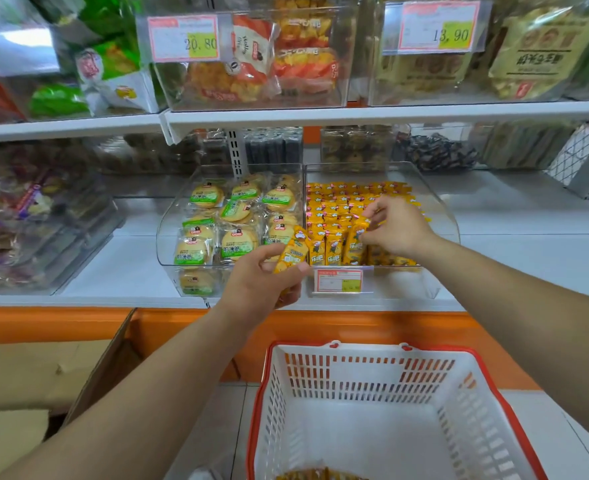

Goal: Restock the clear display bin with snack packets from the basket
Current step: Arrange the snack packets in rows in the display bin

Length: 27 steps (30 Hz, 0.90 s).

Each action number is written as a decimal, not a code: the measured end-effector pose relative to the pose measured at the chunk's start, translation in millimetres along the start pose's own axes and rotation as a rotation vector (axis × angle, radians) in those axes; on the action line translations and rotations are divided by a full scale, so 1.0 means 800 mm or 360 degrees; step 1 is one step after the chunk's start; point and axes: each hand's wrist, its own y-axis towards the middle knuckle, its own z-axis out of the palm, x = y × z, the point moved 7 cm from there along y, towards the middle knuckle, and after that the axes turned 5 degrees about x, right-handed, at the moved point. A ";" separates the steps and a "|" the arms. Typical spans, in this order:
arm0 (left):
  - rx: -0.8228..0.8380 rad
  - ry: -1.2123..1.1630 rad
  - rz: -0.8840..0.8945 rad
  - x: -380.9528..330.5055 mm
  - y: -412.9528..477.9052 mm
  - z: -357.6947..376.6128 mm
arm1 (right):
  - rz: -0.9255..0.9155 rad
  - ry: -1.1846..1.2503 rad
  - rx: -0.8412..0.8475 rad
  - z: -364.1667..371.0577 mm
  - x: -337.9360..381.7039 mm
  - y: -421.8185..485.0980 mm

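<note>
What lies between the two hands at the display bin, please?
In the head view, upright yellow packets in the clear bin stand between the left hand, gripping one packet, and the right hand.

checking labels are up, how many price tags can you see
3. The 20.80 tag on the upper middle bin, the 13.90 tag on the upper right bin, and a small tag on the front of the yellow packet bin. Others may be hidden.
</note>
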 end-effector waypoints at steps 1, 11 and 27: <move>0.0000 0.0022 0.0000 -0.001 -0.001 -0.002 | -0.0009 -0.0035 0.0035 0.007 -0.001 0.005; -0.0093 0.0083 -0.0028 0.000 -0.003 -0.020 | 0.0102 -0.0151 0.0168 0.048 -0.018 0.017; 0.0026 0.0250 0.0073 -0.014 -0.005 0.048 | -0.0315 0.0339 0.0385 0.008 0.032 -0.121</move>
